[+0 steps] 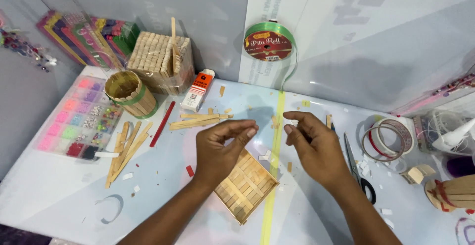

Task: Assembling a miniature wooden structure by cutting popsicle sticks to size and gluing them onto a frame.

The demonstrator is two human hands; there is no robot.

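Hands over a white surface (59, 195) strewn with craft bits. Left hand (217, 148) at centre, fingers curled, thumb and fingertips pinched together, hovering over a square stick tray (247, 185) lying flat just at 5 o'clock of it; whether anything sits in the pinch, cannot tell. Right hand (314, 143) at 3 o'clock of the left, fingers bent inward, tips near the left's, apart; whether gripping something small, cannot tell. Green ribbon (273, 156) running down the surface from 12 to 6 o'clock between the hands, coming off a ribbon spool (268, 42) leaning on the wall at 12 o'clock.

Tray showing only its own slatted floor. At 10 o'clock, a round stick cup (129, 92) with a green band, upright, inside dark and contents not clear. Behind it, a clear bag of stick blocks (161, 59), one stick poking up. At 9 o'clock, a clear bead box (79, 119), compartments filled with pink, purple, white and mixed beads. Loose sticks (126, 151) fanned beside the box; more sticks (198, 121) at 11 o'clock of the left hand; a red stick (163, 124) between the two piles. Glue box (198, 90), white and orange, near the bag. Scissors (358, 168) at 3 o'clock of the right hand, tape rolls (388, 136) beyond them.
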